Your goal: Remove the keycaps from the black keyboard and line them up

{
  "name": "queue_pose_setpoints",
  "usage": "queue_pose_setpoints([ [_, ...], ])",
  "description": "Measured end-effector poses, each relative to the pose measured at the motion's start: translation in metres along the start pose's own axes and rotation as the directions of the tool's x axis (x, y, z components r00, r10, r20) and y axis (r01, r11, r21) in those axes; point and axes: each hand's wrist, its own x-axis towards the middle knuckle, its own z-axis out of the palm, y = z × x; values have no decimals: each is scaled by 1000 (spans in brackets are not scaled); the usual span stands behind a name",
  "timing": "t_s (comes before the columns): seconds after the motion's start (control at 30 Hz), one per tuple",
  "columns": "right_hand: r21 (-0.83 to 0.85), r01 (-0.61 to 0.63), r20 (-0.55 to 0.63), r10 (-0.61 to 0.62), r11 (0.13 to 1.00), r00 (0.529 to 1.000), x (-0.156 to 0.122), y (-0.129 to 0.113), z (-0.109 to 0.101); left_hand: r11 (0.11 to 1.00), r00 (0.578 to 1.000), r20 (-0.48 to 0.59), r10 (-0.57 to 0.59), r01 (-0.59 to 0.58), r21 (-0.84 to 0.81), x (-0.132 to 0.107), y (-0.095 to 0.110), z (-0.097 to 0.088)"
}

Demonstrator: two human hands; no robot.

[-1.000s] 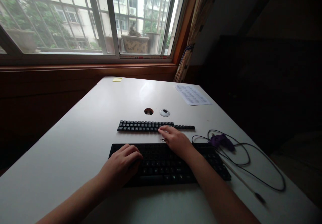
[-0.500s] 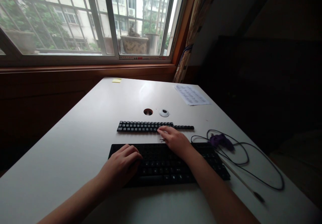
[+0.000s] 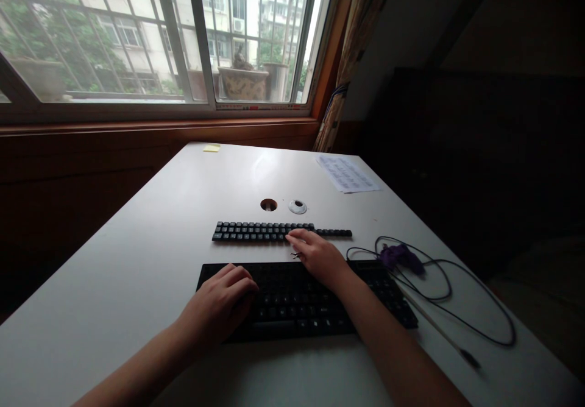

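Observation:
A black keyboard point(image 3: 315, 309) lies on the white desk point(image 3: 150, 273) in front of me. My left hand point(image 3: 219, 306) rests on its left end with the fingers curled down onto it. Beyond the keyboard, loose black keycaps point(image 3: 256, 231) are laid out in neat rows. My right hand point(image 3: 320, 258) reaches over the keyboard's far edge, and its closed fingertips touch the right part of those rows. A small dark wiry piece point(image 3: 296, 254) shows under that hand. What the fingers pinch is too small to tell.
A coiled black cable with a purple piece point(image 3: 402, 256) lies right of the keyboard. A cable hole point(image 3: 269, 204) and its white cap point(image 3: 297, 206) sit mid-desk. A printed sheet point(image 3: 347, 173) and a yellow note point(image 3: 211, 148) lie at the far edge, under the window.
Both hands keep their places. Only the view has shifted slightly.

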Motion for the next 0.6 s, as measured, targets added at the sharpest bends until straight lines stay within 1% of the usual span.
queue_pose_setpoints([
  [0.07,-1,-4,0,4,1000,1000,-1,-1,-2,1000,1000,-8,6,-6,1,0,0,1],
  [0.23,-7,9,51,-8,1000,999,0,-5,-7,1000,1000,-11,8,-8,4,1,0,1],
  [0.6,-1,-10,83,10,1000,996,2,-5,-4,1000,1000,1,-3,3,-3,1,0,1],
])
